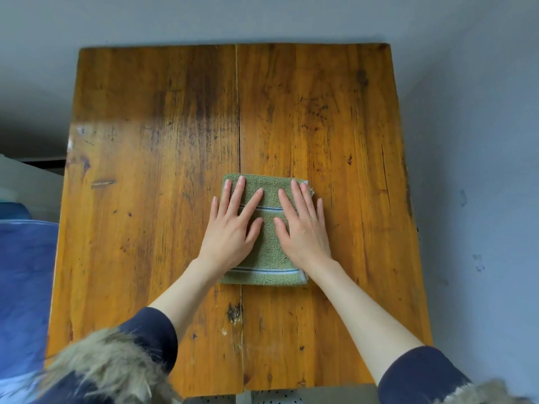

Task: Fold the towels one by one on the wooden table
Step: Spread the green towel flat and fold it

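A green towel (pixel 267 258) with blue and white stripes lies folded into a small rectangle near the middle of the wooden table (pixel 145 199). My left hand (pixel 233 225) presses flat on its left half, fingers straight and spread. My right hand (pixel 302 225) lies flat on its right half, fingers straight, little finger reaching past the towel's right edge. Both palms cover much of the towel; its near striped edge and far edge show.
The table has a seam running down its middle. Blue fabric (pixel 23 287) lies off the table's left side. Grey floor surrounds the far and right edges. Fur-trimmed dark sleeves fill the bottom of the view.
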Demonstrator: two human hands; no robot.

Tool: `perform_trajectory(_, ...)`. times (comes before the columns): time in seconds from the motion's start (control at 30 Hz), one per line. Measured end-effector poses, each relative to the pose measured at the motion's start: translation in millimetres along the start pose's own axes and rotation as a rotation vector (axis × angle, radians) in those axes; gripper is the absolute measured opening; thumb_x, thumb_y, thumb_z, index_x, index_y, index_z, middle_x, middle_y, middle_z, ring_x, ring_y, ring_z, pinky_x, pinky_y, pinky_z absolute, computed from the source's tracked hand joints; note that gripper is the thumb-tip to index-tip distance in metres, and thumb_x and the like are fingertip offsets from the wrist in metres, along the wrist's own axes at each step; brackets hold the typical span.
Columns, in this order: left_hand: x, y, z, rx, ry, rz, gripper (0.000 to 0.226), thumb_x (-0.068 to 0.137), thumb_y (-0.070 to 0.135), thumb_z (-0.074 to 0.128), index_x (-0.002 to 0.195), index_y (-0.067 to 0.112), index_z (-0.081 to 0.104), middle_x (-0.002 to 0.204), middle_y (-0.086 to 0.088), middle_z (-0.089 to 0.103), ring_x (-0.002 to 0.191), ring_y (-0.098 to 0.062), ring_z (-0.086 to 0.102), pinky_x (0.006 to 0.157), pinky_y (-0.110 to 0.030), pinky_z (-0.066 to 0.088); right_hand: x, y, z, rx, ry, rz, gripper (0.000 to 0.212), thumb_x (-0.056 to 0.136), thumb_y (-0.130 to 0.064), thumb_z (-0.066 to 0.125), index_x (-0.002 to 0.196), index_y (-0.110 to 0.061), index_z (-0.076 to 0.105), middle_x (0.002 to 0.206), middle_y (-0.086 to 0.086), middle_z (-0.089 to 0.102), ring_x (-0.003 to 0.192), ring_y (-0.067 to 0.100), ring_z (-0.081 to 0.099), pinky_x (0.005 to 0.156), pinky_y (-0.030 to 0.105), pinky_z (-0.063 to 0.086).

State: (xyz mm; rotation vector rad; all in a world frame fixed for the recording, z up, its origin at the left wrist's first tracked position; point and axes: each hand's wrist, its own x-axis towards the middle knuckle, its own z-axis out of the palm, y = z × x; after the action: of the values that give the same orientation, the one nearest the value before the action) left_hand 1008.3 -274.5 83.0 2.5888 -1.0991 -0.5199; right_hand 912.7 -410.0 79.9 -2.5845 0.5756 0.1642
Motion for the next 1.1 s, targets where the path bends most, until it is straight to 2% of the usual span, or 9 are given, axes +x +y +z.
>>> perform_trajectory(0.1, -7.1, 4.3, -11.7, -0.204, 0.112, -0.077, 0.055, 0.096, 0.021, 0.047, 0.147, 0.019, 0.026, 0.157, -0.013, 0.008, 0.145, -0.029, 0.004, 0.116, -0.041, 0.013, -7.4, -5.5, -14.6, 0.182, 0.141, 0.084, 0.045, 0.097, -0.020, 0.042, 0.142, -0.016, 0.037, 0.156, 0.002, 0.016, 0.145, 0.017, 0.008, 0.117, 0.036, 0.013)
perform_trajectory(0.2, -13.5, 7.0, -20.8, -0.432, 0.174, -0.318, 0.050, 0.095, 0.017, 0.047, 0.143, 0.017, 0.031, 0.151, -0.016, 0.020, 0.141, -0.029, 0.017, 0.111, -0.035, 0.019, -15.8, -8.9, -24.3, 0.322, 0.235, 0.356, 0.039, 0.095, -0.020, 0.047, 0.133, -0.010, 0.044, 0.138, 0.006, 0.042, 0.125, 0.021, 0.043, 0.102, 0.031, 0.037)
perform_trajectory(0.33, -18.2, 5.8, -24.2, -0.593, 0.092, -0.506, 0.051, 0.095, 0.019, 0.049, 0.142, 0.019, 0.031, 0.139, -0.015, 0.031, 0.130, -0.028, 0.033, 0.108, -0.039, 0.027, -18.3, -10.1, -26.3, 0.456, 0.030, 0.684, 0.042, 0.095, -0.033, 0.047, 0.130, -0.009, 0.044, 0.128, 0.008, 0.050, 0.118, 0.024, 0.048, 0.100, 0.043, 0.040)
perform_trajectory(0.47, -17.4, 0.4, -27.2, -0.655, 0.011, -0.581, 0.054, 0.093, 0.021, 0.054, 0.141, 0.018, 0.032, 0.132, -0.015, 0.043, 0.120, -0.025, 0.045, 0.102, -0.038, 0.035, -12.8, -9.7, -27.5, 0.605, -0.061, 0.832, 0.041, 0.094, -0.032, 0.052, 0.127, -0.009, 0.047, 0.113, 0.004, 0.056, 0.102, 0.022, 0.054, 0.088, 0.038, 0.046)
perform_trajectory(0.53, -16.1, -3.2, -29.6, -0.698, -0.013, -0.624, 0.055, 0.091, 0.022, 0.058, 0.140, 0.019, 0.034, 0.128, -0.013, 0.048, 0.114, -0.023, 0.048, 0.097, -0.035, 0.038, -11.0, -9.6, -27.8, 0.664, -0.075, 0.862, 0.039, 0.093, -0.030, 0.054, 0.125, -0.009, 0.049, 0.103, 0.000, 0.054, 0.091, 0.017, 0.052, 0.080, 0.033, 0.045)
perform_trajectory(0.73, -18.1, -12.9, -34.0, -0.766, -0.097, -0.633, 0.056, 0.089, 0.020, 0.061, 0.139, 0.024, 0.036, 0.089, -0.003, 0.050, 0.085, -0.018, 0.051, 0.072, -0.029, 0.042, -9.1, -6.4, -30.0, 0.821, -0.123, 0.857, 0.027, 0.089, -0.021, 0.060, 0.111, -0.006, 0.063, 0.109, 0.008, 0.066, 0.098, 0.023, 0.062, 0.092, 0.042, 0.050)
perform_trajectory(0.83, -22.1, -14.5, -36.2, -0.844, -0.118, -0.653, 0.058, 0.088, 0.017, 0.062, 0.138, 0.026, 0.035, 0.094, -0.011, 0.056, 0.094, -0.027, 0.058, 0.087, -0.038, 0.047, -9.7, -3.8, -34.9, 0.880, -0.174, 0.823, 0.020, 0.089, -0.016, 0.061, 0.105, -0.005, 0.066, 0.106, 0.006, 0.068, 0.094, 0.020, 0.062, 0.085, 0.031, 0.048)
perform_trajectory(0.93, -25.5, -14.5, -36.6, -0.894, -0.129, -0.655, 0.060, 0.087, 0.011, 0.063, 0.139, 0.024, 0.035, 0.105, -0.016, 0.062, 0.101, -0.028, 0.060, 0.096, -0.043, 0.046, -11.4, -3.1, -36.3, 0.883, -0.174, 0.794, 0.017, 0.089, -0.016, 0.060, 0.104, -0.008, 0.063, 0.107, 0.006, 0.067, 0.094, 0.019, 0.062, 0.083, 0.031, 0.048)
perform_trajectory(1.1, -37.9, -13.8, -33.0, -0.958, -0.167, -0.639, 0.064, 0.086, 0.004, 0.061, 0.138, 0.028, 0.033, 0.101, -0.010, 0.062, 0.100, -0.024, 0.061, 0.092, -0.043, 0.049, -19.2, -3.6, -35.3, 0.908, -0.140, 0.696, 0.039, 0.087, -0.020, 0.064, 0.123, -0.008, 0.052, 0.113, 0.005, 0.061, 0.099, 0.019, 0.061, 0.088, 0.038, 0.052)
